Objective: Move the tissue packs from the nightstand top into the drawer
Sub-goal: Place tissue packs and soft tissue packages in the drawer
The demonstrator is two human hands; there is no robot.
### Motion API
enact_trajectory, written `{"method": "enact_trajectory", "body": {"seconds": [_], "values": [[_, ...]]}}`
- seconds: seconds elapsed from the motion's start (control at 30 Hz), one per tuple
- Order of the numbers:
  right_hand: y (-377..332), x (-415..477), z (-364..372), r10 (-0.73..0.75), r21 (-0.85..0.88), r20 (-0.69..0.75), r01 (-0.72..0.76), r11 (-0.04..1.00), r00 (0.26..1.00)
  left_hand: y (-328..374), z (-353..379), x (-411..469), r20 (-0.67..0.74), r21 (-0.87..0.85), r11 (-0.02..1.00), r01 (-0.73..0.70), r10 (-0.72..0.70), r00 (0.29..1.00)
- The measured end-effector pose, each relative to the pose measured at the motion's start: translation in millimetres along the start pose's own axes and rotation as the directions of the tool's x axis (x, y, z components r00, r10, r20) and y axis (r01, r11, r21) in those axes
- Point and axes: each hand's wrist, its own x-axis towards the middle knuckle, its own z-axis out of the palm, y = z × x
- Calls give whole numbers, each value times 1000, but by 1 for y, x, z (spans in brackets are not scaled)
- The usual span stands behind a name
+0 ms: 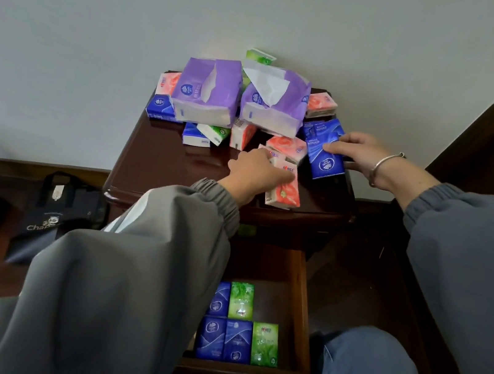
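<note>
Below, the open drawer [302, 296] holds five packs, its back half bare. Left hand [257, 174] grips a pink pack [285, 193] near the nightstand [162, 163] front edge; right hand [360, 154] pinches a blue pack [324, 157].

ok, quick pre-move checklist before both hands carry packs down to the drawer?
1. Left hand gripping pink pack: ok.
2. Right hand gripping blue pack: ok.
3. Drawer open: ok.
4. Free floor space in drawer behind the five packs: ok.
5. Left side of drawer clear: cannot tell, sleeve hides it.
6. Purple packs stable when neighbours lift: cannot tell.
</note>
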Motion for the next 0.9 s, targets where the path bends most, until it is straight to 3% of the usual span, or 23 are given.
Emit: {"method": "enact_trajectory", "body": {"seconds": [0.1, 0.2, 0.33, 0.5, 0.63, 0.73, 0.9], "values": [[6, -5, 6, -27, 60, -45, 29, 998, 999, -2, -3, -5, 68, -112, 994, -14, 21, 997], [10, -17, 15, -71, 171, -135, 94, 981, 988, -17, -9, -12, 38, -206, 978, -32, 41, 998], [12, -49, 23, -75, 469, -189, 157, 869, 979, -43, -20, -32, 12, -406, 910, -89, 102, 995], [15, -116, 18, -115, 693, -28, 102, 714, 993, -74, -48, -83, 24, -628, 769, -117, 170, 985], [40, -180, 20, -97, 687, 202, -71, 723, 975, -116, -56, -129, 144, -648, 762, -15, 141, 979], [70, -209, 40, 36, 601, 307, -223, 768, 951, -151, -42, -144, 164, -620, 780, 90, 16, 986], [126, -208, 96, 327, 337, 229, -390, 857, 917, -186, -13, -144, 192, -678, 674, 292, -221, 956]]}}
